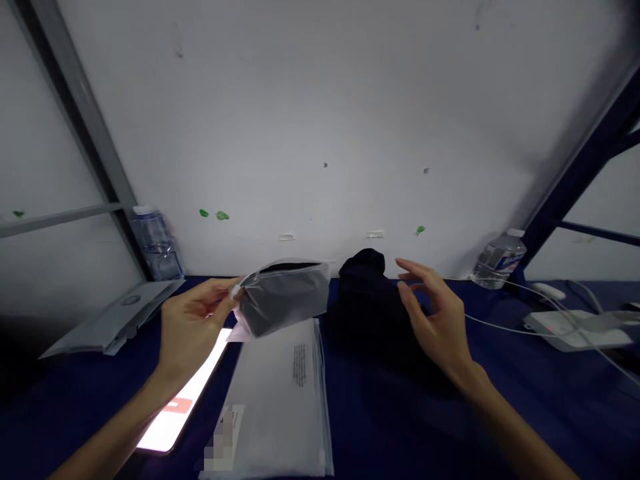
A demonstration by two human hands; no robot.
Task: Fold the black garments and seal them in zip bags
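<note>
My left hand (pixel 193 320) pinches the zip corner of a clear bag (pixel 284 295) w/ dark cloth inside, held up off the blue table (pixel 400 427). Right hand (pixel 435 320) is spread, fingers loose, gripping nothing, hovering just right of a dark garment pile (pixel 367 293). Below the pinch: a flat plastic mailer (pixel 285 400) and a lit tablet (pixel 185 393).

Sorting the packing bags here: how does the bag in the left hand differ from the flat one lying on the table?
The held bag is lifted off the table, pinched at its corner by the left hand; the flat bag lies on the blue table. The held bag bulges with something dark grey inside; the flat bag looks pale and thin. The flat bag shows a block of printed text; none shows on the held bag. Both are clear plastic.
</note>
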